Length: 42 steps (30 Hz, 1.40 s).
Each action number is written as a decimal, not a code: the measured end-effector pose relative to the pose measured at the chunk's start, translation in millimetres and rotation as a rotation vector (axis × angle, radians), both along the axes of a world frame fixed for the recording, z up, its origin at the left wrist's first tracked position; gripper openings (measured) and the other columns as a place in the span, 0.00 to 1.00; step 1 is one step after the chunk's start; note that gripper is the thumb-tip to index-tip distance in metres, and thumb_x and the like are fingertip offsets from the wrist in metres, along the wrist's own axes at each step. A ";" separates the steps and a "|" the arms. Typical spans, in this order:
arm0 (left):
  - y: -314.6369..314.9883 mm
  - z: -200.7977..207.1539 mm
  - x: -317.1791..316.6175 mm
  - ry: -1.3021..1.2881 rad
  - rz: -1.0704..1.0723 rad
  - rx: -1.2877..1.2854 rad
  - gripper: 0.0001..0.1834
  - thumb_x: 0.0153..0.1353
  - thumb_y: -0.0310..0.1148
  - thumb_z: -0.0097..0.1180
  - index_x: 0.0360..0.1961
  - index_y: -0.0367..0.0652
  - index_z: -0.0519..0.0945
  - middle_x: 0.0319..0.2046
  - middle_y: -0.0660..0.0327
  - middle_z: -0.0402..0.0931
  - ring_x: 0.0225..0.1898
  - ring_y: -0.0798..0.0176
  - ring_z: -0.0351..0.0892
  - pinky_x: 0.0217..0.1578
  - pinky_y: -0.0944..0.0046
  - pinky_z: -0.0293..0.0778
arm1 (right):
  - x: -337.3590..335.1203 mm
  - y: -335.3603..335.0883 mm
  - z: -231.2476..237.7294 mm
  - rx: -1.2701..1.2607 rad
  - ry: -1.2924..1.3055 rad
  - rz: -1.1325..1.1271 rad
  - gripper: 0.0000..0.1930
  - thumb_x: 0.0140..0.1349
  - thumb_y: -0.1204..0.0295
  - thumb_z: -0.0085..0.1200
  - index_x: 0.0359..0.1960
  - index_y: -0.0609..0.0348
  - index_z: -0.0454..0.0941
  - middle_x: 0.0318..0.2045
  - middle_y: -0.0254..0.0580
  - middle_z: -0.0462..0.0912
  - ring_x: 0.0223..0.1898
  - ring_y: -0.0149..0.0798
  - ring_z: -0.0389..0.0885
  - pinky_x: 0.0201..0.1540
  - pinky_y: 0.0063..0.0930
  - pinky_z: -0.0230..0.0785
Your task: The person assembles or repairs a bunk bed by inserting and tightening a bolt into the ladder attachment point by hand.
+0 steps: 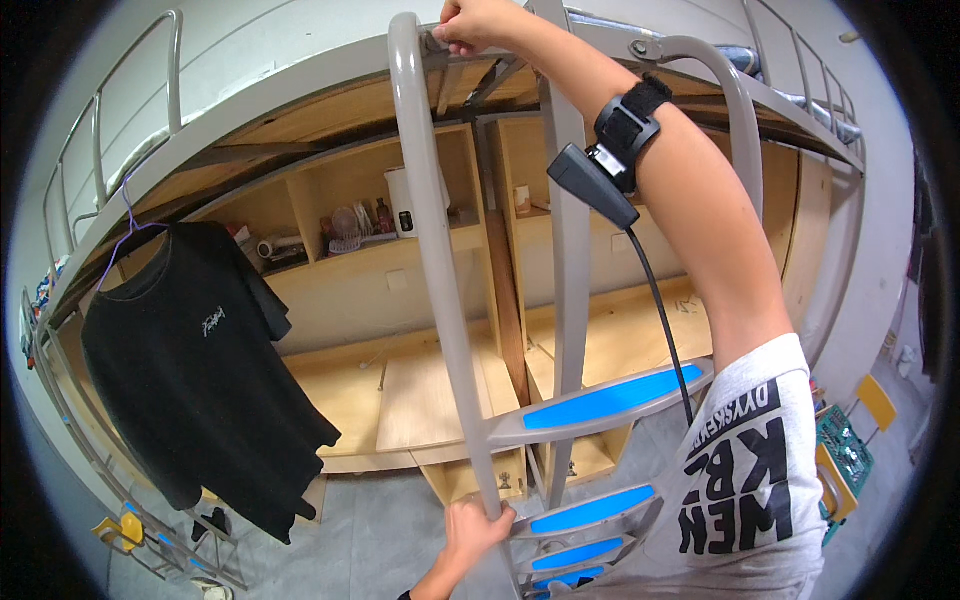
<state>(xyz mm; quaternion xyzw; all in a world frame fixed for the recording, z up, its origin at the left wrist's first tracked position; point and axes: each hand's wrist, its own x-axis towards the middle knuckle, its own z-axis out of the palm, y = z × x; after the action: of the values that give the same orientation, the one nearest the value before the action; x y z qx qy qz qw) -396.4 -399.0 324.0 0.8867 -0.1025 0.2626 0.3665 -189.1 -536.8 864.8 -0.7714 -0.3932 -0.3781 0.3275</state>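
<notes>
Grasping one rail [441,260] with left hand [474,530], beside four blue treads [610,398]. Clenching right hand [474,26] well above; cannot tell around what.

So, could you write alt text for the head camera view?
A person's left hand holds the grey rail of a blue-stepped ladder, while the right hand is up near the rail's top, by a loft bed frame. A black T-shirt hangs at left, before a wooden desk.
</notes>
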 end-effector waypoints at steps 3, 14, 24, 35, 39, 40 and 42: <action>0.2 3.2 -2.5 -0.002 0.001 -0.009 0.12 0.42 0.37 0.60 0.20 0.38 0.81 0.16 0.49 0.76 0.18 0.46 0.77 0.22 0.54 0.74 | 13.8 -6.6 4.8 -0.055 -0.021 0.072 0.08 0.51 0.77 0.54 0.19 0.71 0.80 0.15 0.43 0.80 0.15 0.31 0.78 0.20 0.24 0.72; 6.1 -2.0 3.6 0.013 0.019 0.000 0.11 0.42 0.39 0.60 0.19 0.40 0.81 0.15 0.50 0.76 0.18 0.48 0.77 0.22 0.54 0.73 | -9.1 7.5 5.5 -0.037 -0.045 -0.161 0.13 0.52 0.68 0.58 0.17 0.66 0.81 0.14 0.43 0.80 0.19 0.34 0.80 0.25 0.29 0.73; 5.2 -5.9 9.9 -0.113 -0.070 -0.091 0.14 0.41 0.35 0.60 0.10 0.36 0.74 0.09 0.52 0.71 0.12 0.50 0.73 0.16 0.56 0.70 | 0.9 -6.1 19.3 -0.321 -0.305 -0.536 0.33 0.46 0.52 0.61 0.50 0.65 0.77 0.48 0.61 0.78 0.52 0.53 0.75 0.54 0.39 0.67; 8.9 -9.7 14.6 -0.121 -0.138 -0.093 0.11 0.39 0.33 0.60 0.12 0.38 0.76 0.10 0.54 0.72 0.13 0.51 0.74 0.17 0.57 0.70 | 3.1 -20.3 22.4 -0.285 -0.164 -0.315 0.17 0.54 0.59 0.59 0.43 0.52 0.84 0.39 0.42 0.85 0.41 0.40 0.81 0.46 0.33 0.71; 7.3 -7.1 11.4 -0.097 -0.118 -0.097 0.10 0.40 0.35 0.61 0.14 0.38 0.76 0.11 0.53 0.73 0.14 0.50 0.75 0.18 0.57 0.71 | -6.3 -11.6 19.2 -0.266 -0.102 -0.360 0.18 0.55 0.57 0.57 0.44 0.49 0.83 0.41 0.43 0.85 0.42 0.42 0.81 0.46 0.34 0.71; 7.4 -7.5 12.9 -0.100 -0.122 -0.095 0.10 0.40 0.35 0.61 0.14 0.38 0.76 0.11 0.53 0.73 0.14 0.50 0.75 0.18 0.57 0.71 | -12.4 -10.9 15.6 -0.244 -0.122 -0.398 0.17 0.54 0.57 0.58 0.43 0.49 0.84 0.39 0.43 0.85 0.40 0.43 0.81 0.45 0.34 0.71; 8.1 -10.2 14.3 -0.123 -0.132 -0.088 0.10 0.40 0.34 0.61 0.14 0.38 0.76 0.11 0.53 0.73 0.15 0.50 0.75 0.18 0.56 0.71 | -6.0 -11.3 17.6 -0.241 -0.142 -0.395 0.17 0.54 0.56 0.58 0.42 0.50 0.84 0.38 0.44 0.85 0.40 0.43 0.81 0.44 0.34 0.71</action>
<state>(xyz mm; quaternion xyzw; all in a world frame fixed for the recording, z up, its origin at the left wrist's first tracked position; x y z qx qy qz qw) -382.1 -390.9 313.7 0.8433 -0.1714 0.2963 0.4144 -195.1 -548.1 882.4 -0.8383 -0.2990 -0.4386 0.1243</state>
